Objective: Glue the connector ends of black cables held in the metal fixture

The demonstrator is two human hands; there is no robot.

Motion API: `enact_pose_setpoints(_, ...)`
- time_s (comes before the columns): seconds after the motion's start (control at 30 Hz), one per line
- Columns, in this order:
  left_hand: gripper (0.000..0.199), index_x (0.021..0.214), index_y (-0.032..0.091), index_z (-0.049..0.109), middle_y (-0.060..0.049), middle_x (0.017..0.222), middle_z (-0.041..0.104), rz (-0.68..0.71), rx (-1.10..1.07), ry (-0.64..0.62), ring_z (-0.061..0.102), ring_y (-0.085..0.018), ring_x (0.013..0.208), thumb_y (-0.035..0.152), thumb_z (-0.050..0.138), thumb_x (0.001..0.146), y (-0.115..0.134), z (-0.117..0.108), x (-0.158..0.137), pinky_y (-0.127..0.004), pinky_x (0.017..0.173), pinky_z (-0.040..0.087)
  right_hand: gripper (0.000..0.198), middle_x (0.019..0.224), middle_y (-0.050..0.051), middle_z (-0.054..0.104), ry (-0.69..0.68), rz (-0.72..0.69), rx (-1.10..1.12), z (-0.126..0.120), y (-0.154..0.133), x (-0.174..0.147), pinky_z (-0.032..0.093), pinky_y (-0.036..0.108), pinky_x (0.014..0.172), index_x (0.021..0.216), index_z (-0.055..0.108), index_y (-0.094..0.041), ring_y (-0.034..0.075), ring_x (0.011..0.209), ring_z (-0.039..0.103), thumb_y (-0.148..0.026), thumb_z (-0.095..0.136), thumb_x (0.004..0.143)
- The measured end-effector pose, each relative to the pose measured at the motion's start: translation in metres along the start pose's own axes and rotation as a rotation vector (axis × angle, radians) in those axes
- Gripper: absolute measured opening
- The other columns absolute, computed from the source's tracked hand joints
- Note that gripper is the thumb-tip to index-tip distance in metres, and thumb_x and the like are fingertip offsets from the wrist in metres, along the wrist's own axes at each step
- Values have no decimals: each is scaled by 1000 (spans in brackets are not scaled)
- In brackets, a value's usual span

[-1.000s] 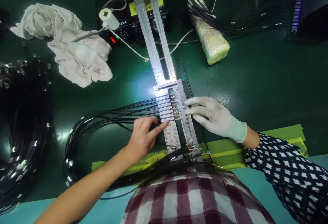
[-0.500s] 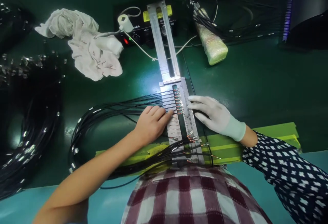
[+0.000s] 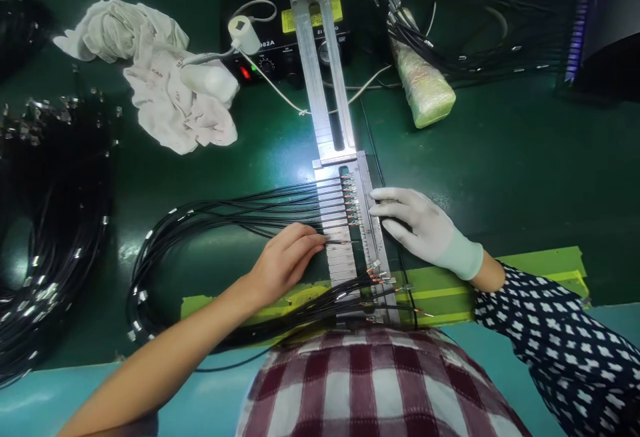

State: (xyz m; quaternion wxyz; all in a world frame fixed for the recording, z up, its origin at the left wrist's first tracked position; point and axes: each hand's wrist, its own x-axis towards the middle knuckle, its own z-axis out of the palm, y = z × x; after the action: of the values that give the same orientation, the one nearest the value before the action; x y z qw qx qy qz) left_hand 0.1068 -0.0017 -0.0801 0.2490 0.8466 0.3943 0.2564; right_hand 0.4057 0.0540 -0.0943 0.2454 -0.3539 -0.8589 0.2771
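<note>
My bare left hand [image 3: 287, 257] pinches a black cable [image 3: 337, 242] near its tip, over the left side of a slotted metal fixture [image 3: 340, 267]. Several black cables [image 3: 300, 202] lie side by side across the fixture's upper part, their terminals [image 3: 353, 202] over its dark slot. My right hand [image 3: 420, 223], in a white glove, rests along the fixture's right edge, fingers stretched out and slightly apart, holding nothing visible. Closer to my body, a loose bunch of black cables [image 3: 310, 310] with metal-tipped ends crosses the fixture's lower part.
Behind the fixture stands a black control box [image 3: 280, 57] with a red switch. White gloves or cloths [image 3: 185, 100] lie at the back left, a plastic-wrapped block [image 3: 425, 90] at the back right. Coiled cables [image 3: 55, 237] cover the left side. Yellow-green tape [image 3: 540, 270] runs along the table's front.
My left hand has drawn back from the row of seated cables, slightly left and toward my body, and now pinches one cable. My right hand stays against the fixture edge.
</note>
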Motion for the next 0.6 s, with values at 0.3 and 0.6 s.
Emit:
enact_pose_setpoints(0.3, 35, 126, 11, 56, -9, 96, 59, 79, 149, -87, 53, -16, 83, 4, 46, 94, -3, 6, 12, -28, 72, 49, 22, 137, 6, 57, 0, 11, 23, 0, 2, -1, 47, 48, 101, 117, 63, -25, 26, 118, 58, -21, 49, 100)
enact_pose_setpoints(0.6, 31, 125, 8, 54, -10, 96, 60, 103, 277, -120, 52, -18, 84, 6, 45, 95, 8, 4, 22, -30, 73, 49, 22, 134, 6, 59, 10, 8, 36, 0, 2, 0, 48, 46, 98, 116, 64, -25, 25, 117, 59, -20, 49, 101)
